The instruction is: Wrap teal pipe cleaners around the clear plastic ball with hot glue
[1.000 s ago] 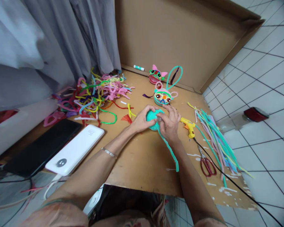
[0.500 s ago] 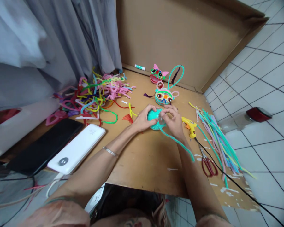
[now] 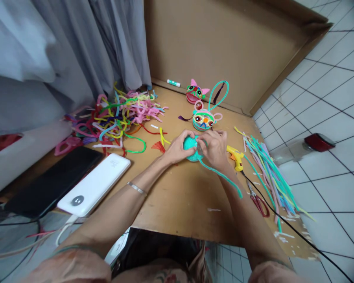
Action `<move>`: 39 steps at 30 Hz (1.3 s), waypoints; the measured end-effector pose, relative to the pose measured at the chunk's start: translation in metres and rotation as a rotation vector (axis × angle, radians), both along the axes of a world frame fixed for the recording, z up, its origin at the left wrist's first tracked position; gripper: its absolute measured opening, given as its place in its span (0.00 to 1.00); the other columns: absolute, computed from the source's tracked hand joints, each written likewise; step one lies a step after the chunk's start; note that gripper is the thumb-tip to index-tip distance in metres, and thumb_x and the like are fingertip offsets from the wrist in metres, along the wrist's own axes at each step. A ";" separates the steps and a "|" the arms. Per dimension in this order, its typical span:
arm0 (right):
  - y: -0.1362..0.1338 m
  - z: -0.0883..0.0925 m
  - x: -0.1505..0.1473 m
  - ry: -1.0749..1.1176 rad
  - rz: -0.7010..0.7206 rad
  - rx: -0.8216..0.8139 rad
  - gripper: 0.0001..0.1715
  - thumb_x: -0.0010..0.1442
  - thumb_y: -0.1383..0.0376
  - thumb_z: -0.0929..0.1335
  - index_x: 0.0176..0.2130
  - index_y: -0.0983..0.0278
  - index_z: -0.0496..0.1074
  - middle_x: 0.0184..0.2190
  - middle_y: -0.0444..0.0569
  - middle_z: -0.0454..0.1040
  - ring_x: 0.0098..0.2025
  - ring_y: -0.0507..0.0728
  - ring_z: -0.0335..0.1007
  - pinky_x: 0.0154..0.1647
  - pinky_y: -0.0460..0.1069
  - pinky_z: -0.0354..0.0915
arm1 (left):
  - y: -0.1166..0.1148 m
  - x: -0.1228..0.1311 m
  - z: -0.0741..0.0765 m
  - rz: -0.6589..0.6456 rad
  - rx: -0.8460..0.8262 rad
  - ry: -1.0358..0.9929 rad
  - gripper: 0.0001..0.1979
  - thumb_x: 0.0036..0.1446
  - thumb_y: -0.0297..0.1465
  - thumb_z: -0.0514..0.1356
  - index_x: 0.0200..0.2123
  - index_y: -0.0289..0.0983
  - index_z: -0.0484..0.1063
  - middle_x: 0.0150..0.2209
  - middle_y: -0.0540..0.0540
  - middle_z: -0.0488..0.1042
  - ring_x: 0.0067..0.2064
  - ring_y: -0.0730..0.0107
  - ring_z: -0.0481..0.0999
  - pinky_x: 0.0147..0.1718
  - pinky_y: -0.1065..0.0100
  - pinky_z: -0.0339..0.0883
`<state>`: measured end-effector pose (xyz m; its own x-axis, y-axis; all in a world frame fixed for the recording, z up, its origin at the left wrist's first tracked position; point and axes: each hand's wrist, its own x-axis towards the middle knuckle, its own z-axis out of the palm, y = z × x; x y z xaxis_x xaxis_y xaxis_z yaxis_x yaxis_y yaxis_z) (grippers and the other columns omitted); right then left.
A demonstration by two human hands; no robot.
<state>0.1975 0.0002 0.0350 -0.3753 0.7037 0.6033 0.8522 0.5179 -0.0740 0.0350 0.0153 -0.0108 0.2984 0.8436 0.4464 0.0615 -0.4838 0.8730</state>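
A round coil of turquoise pipe cleaner is held just above the cardboard tabletop. My left hand grips its left side, thumb on the near face and fingers curled over the far edge. At the right side, my right hand pinches with bent fingers; a small greyish, see-through patch shows by its thumb, too unclear to name. From the coil's lower edge a loose turquoise tail runs right, across my right forearm. Just beyond my hands sits a pipe-cleaner animal head with pink loop ears.
A second animal head and a glue stick lie at the back. Tangled pipe cleaners heap up left, above a white power bank and a black phone-like slab. Rightward are a yellow glue gun, red-handled scissors and straight pipe cleaners.
My right hand has turned slightly, its fingers now bent higher over the coil's right edge. My left hand keeps its grip. The whole view has shifted a little.
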 end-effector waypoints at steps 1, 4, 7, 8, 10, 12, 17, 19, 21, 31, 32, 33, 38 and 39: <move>0.000 0.001 0.000 -0.058 0.015 0.039 0.15 0.68 0.63 0.63 0.33 0.62 0.76 0.33 0.48 0.79 0.40 0.58 0.70 0.53 0.57 0.53 | 0.000 0.000 0.000 -0.001 0.005 0.002 0.17 0.47 0.34 0.60 0.41 0.40 0.60 0.52 0.43 0.75 0.52 0.60 0.74 0.53 0.59 0.68; 0.000 0.003 0.001 -0.204 0.079 0.136 0.16 0.68 0.67 0.61 0.33 0.62 0.76 0.31 0.48 0.77 0.38 0.57 0.67 0.54 0.58 0.53 | 0.001 0.000 -0.001 0.004 0.017 0.015 0.17 0.47 0.34 0.60 0.41 0.40 0.60 0.52 0.44 0.75 0.52 0.60 0.74 0.54 0.58 0.67; 0.000 0.003 0.001 -0.300 0.127 0.210 0.18 0.67 0.70 0.59 0.34 0.62 0.76 0.31 0.48 0.76 0.37 0.57 0.65 0.55 0.59 0.53 | 0.002 0.000 -0.001 0.016 0.020 0.035 0.17 0.47 0.34 0.60 0.41 0.40 0.60 0.51 0.44 0.75 0.50 0.60 0.74 0.54 0.59 0.67; 0.000 0.003 0.001 -0.323 0.136 0.232 0.19 0.68 0.70 0.59 0.34 0.62 0.76 0.31 0.48 0.76 0.37 0.57 0.64 0.55 0.59 0.53 | 0.001 0.000 -0.001 0.025 0.020 0.043 0.18 0.46 0.34 0.60 0.41 0.40 0.60 0.51 0.44 0.75 0.50 0.61 0.74 0.53 0.59 0.67; -0.001 0.002 -0.002 -0.363 0.154 0.267 0.21 0.69 0.71 0.57 0.35 0.62 0.76 0.32 0.48 0.76 0.36 0.56 0.64 0.56 0.59 0.54 | 0.001 -0.001 -0.001 0.041 0.018 0.063 0.18 0.46 0.34 0.60 0.42 0.39 0.61 0.49 0.45 0.75 0.48 0.61 0.74 0.52 0.59 0.68; -0.002 0.002 -0.006 -0.383 0.172 0.286 0.23 0.69 0.72 0.56 0.36 0.62 0.76 0.33 0.48 0.77 0.35 0.56 0.63 0.57 0.59 0.54 | 0.001 -0.001 -0.001 0.052 0.019 0.077 0.19 0.45 0.34 0.59 0.42 0.39 0.61 0.47 0.45 0.75 0.47 0.61 0.73 0.51 0.60 0.68; -0.001 -0.004 -0.009 -0.190 0.102 0.192 0.18 0.69 0.69 0.59 0.36 0.62 0.75 0.34 0.49 0.77 0.38 0.57 0.66 0.54 0.58 0.56 | 0.002 -0.001 -0.002 0.049 0.031 0.052 0.18 0.47 0.34 0.60 0.42 0.39 0.62 0.48 0.45 0.75 0.48 0.62 0.74 0.51 0.61 0.68; -0.002 -0.010 -0.004 0.016 0.049 0.096 0.15 0.68 0.65 0.60 0.35 0.61 0.74 0.35 0.49 0.77 0.40 0.58 0.69 0.50 0.57 0.59 | 0.003 -0.001 -0.003 0.021 0.026 0.024 0.17 0.48 0.34 0.60 0.42 0.39 0.62 0.50 0.44 0.75 0.50 0.61 0.75 0.53 0.60 0.68; -0.004 -0.017 0.002 0.236 0.008 0.022 0.14 0.68 0.63 0.60 0.37 0.61 0.73 0.38 0.50 0.77 0.42 0.59 0.71 0.48 0.56 0.61 | 0.003 -0.002 -0.004 -0.004 0.018 0.008 0.18 0.49 0.35 0.61 0.43 0.39 0.63 0.52 0.43 0.75 0.52 0.59 0.75 0.55 0.58 0.68; -0.027 -0.021 0.022 0.241 0.046 -0.014 0.12 0.60 0.61 0.66 0.44 0.59 0.73 0.51 0.53 0.70 0.55 0.64 0.67 0.53 0.58 0.60 | 0.008 -0.007 -0.007 -0.046 0.135 -0.011 0.14 0.54 0.35 0.60 0.43 0.37 0.72 0.55 0.39 0.72 0.59 0.53 0.71 0.61 0.51 0.61; -0.028 -0.019 0.022 0.228 0.073 -0.047 0.12 0.60 0.60 0.67 0.43 0.59 0.73 0.51 0.54 0.70 0.54 0.64 0.67 0.53 0.58 0.60 | 0.008 -0.008 -0.007 -0.044 0.133 -0.014 0.13 0.54 0.35 0.60 0.42 0.37 0.73 0.56 0.39 0.72 0.59 0.53 0.71 0.61 0.51 0.61; -0.030 -0.018 0.021 0.218 0.099 -0.077 0.11 0.60 0.59 0.68 0.42 0.60 0.73 0.51 0.54 0.70 0.54 0.64 0.67 0.52 0.58 0.61 | 0.009 -0.009 -0.007 -0.040 0.127 -0.017 0.13 0.54 0.36 0.60 0.42 0.37 0.73 0.56 0.39 0.72 0.59 0.53 0.70 0.61 0.51 0.61; -0.031 -0.020 0.022 0.233 0.133 -0.096 0.08 0.63 0.59 0.69 0.38 0.59 0.76 0.44 0.51 0.74 0.49 0.61 0.69 0.51 0.57 0.62 | 0.009 -0.009 -0.007 -0.023 0.087 -0.024 0.13 0.54 0.37 0.61 0.42 0.38 0.74 0.56 0.40 0.72 0.59 0.55 0.71 0.62 0.52 0.61; -0.030 -0.022 0.022 0.244 0.130 -0.088 0.08 0.63 0.59 0.68 0.37 0.59 0.76 0.42 0.50 0.74 0.48 0.61 0.70 0.50 0.57 0.63 | 0.009 -0.009 -0.007 -0.026 0.084 -0.027 0.13 0.54 0.37 0.61 0.42 0.38 0.74 0.56 0.40 0.72 0.59 0.55 0.71 0.62 0.52 0.61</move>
